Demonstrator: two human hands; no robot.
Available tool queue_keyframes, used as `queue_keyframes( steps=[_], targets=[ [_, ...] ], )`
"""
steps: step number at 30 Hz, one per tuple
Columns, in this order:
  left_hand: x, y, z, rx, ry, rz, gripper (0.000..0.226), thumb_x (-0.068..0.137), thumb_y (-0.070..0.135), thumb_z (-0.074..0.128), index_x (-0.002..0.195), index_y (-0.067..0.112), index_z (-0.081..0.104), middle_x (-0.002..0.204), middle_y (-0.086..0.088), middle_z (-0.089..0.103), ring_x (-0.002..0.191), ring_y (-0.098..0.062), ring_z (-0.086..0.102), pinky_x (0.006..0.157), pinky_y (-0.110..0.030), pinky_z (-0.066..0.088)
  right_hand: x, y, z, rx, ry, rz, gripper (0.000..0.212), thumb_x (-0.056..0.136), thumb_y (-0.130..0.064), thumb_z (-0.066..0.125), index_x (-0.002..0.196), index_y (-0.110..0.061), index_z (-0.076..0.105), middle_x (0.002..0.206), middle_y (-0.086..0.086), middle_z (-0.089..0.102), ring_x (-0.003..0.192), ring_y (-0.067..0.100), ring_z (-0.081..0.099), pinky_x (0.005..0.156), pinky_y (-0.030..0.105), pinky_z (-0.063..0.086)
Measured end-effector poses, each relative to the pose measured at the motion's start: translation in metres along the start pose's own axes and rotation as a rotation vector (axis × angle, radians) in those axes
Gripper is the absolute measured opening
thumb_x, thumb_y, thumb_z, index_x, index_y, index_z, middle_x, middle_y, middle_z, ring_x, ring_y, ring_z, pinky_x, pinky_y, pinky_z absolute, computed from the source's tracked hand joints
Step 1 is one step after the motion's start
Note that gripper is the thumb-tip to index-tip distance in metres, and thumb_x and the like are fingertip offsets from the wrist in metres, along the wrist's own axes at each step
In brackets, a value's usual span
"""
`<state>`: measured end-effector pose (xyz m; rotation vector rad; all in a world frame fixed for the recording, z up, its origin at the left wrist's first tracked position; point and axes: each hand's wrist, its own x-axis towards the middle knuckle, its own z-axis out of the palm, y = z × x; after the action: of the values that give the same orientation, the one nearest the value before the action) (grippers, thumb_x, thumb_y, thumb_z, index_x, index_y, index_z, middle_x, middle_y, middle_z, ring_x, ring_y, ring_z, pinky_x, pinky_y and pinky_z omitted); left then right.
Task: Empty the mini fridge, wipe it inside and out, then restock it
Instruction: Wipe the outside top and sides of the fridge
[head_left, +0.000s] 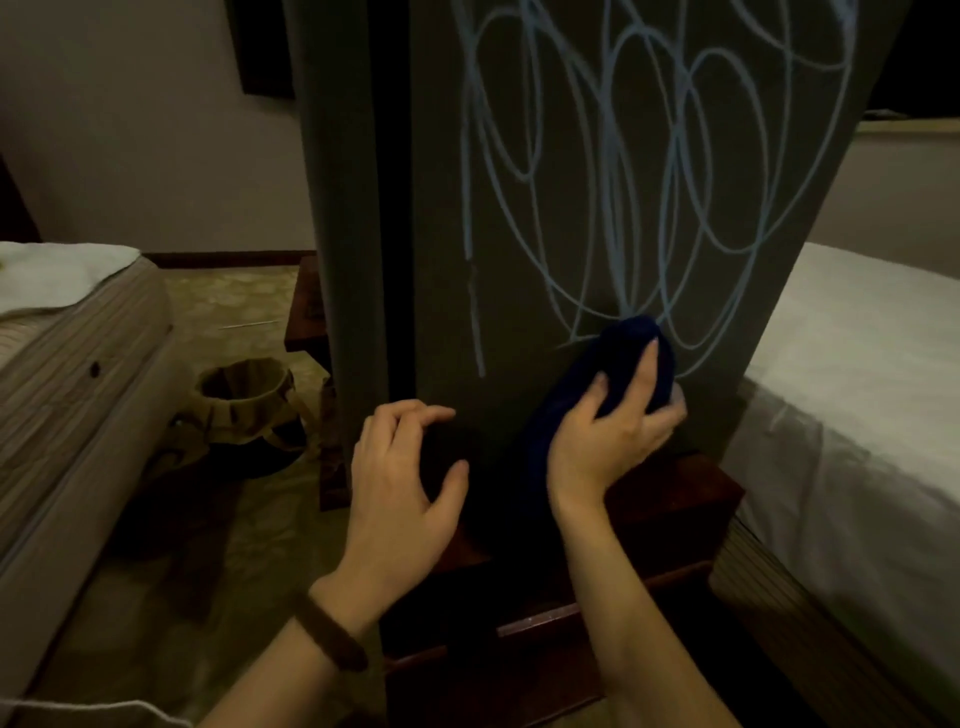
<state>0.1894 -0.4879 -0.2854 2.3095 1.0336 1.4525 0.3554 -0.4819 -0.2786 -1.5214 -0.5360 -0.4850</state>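
Right hand (613, 436) grips cloth (623, 364) against the upright fridge door (597, 208), scribbles rising lengthwise above it; left hand (405, 467), loosely curled and empty, hovers beside, lower

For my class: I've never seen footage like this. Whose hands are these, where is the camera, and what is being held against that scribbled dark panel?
There is one picture, taken by a camera worn on the person's head, looking forward and down. The hands are that person's own. The right hand has its grip on a dark blue cloth, pressed against the fridge door, which is covered in pale blue scribbles. The left hand holds nothing, its fingers loosely curled near the door's lower edge. The fridge stands on a dark wooden cabinet, with a bed on each side and a lined bin on the floor.
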Motion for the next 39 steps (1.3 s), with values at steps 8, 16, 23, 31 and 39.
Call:
queue_keyframes(
  steps=[8, 16, 23, 31, 39],
  targets=[
    [-0.001, -0.010, -0.019, -0.149, -0.121, 0.090, 0.034, 0.066, 0.027, 0.052, 0.099, 0.027, 0.046, 0.101, 0.020, 0.044, 0.098, 0.002, 0.046, 0.086, -0.009, 0.037, -0.062, 0.000, -0.021, -0.194, -0.339, -0.842, 0.053, 0.081, -0.024, 0.049, 0.132, -0.034, 0.040, 0.122, 0.011, 0.036, 0.105, 0.038, 0.040, 0.079, 0.050, 0.050],
    [-0.004, 0.003, -0.001, -0.207, 0.086, 0.025, 0.036, 0.070, 0.025, 0.047, 0.106, 0.026, 0.047, 0.105, 0.016, 0.043, 0.104, 0.004, 0.041, 0.094, -0.005, 0.029, -0.027, -0.065, -0.010, -0.094, -0.206, -0.646, 0.050, 0.086, -0.020, 0.051, 0.134, -0.031, 0.041, 0.127, 0.012, 0.036, 0.112, 0.040, 0.045, 0.090, 0.049, 0.041],
    [-0.001, 0.001, -0.006, -0.166, 0.216, 0.008, 0.021, 0.074, 0.023, 0.046, 0.095, 0.023, 0.050, 0.098, 0.005, 0.044, 0.094, -0.007, 0.044, 0.087, -0.007, 0.033, -0.039, -0.026, -0.021, -0.169, -0.329, -0.969, 0.046, 0.087, -0.027, 0.047, 0.131, -0.037, 0.041, 0.122, 0.008, 0.038, 0.107, 0.035, 0.040, 0.076, 0.048, 0.050],
    [0.006, 0.006, -0.004, -0.191, 0.252, 0.008, 0.025, 0.075, 0.023, 0.045, 0.098, 0.019, 0.052, 0.101, 0.002, 0.046, 0.100, -0.009, 0.046, 0.090, -0.009, 0.035, -0.004, -0.098, -0.016, -0.098, -0.260, -0.694, 0.051, 0.086, -0.027, 0.045, 0.137, -0.031, 0.042, 0.127, 0.014, 0.040, 0.111, 0.036, 0.043, 0.084, 0.043, 0.044],
    [0.026, 0.017, -0.019, -0.163, 0.376, 0.066, 0.020, 0.078, 0.020, 0.049, 0.098, 0.021, 0.049, 0.102, 0.001, 0.046, 0.098, -0.014, 0.046, 0.083, -0.027, 0.041, -0.063, 0.006, -0.035, -0.232, -0.449, -0.644, 0.062, 0.081, -0.025, 0.056, 0.137, -0.038, 0.034, 0.122, 0.009, 0.037, 0.105, 0.034, 0.042, 0.074, 0.050, 0.052]
  ],
)
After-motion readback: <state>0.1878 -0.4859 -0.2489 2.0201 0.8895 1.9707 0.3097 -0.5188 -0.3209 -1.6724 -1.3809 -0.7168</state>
